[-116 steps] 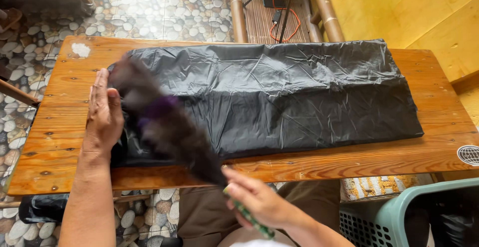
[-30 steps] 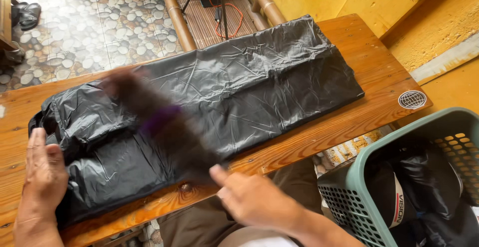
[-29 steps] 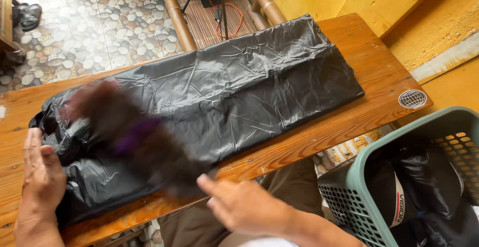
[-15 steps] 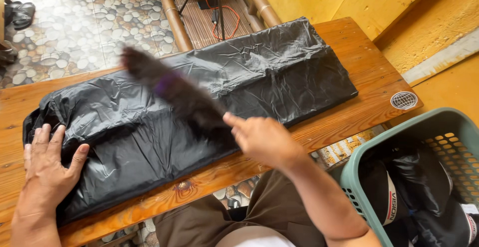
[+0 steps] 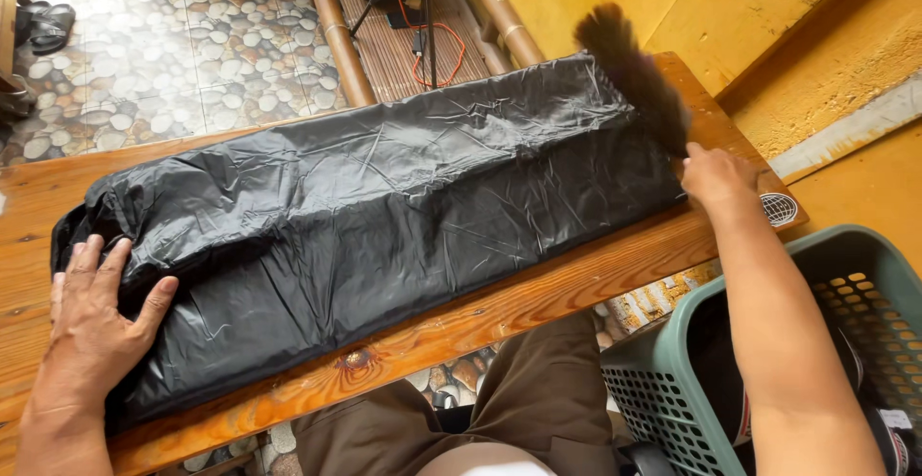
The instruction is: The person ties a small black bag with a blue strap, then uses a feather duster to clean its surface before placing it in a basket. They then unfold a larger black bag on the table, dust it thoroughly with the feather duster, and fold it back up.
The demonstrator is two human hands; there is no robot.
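A long black plastic-covered bundle (image 5: 384, 207) lies along the wooden table (image 5: 538, 293). My left hand (image 5: 96, 317) presses flat on its left end, fingers spread. Far to the right, my right hand (image 5: 715, 178) grips the handle of a dark feather duster (image 5: 634, 73), whose bushy head reaches over the bundle's right end near the table's far corner.
A green plastic basket (image 5: 701, 409) with dark items inside stands at the lower right, beside my knees. Beyond the table run bamboo poles (image 5: 331, 29), a stand with orange cable (image 5: 427, 24) and a pebble floor (image 5: 192, 44). Shoes (image 5: 48, 24) sit at the upper left.
My right hand has swept the feather duster from the bundle's left part across to its right end. My left hand has stayed pressed on the left end.
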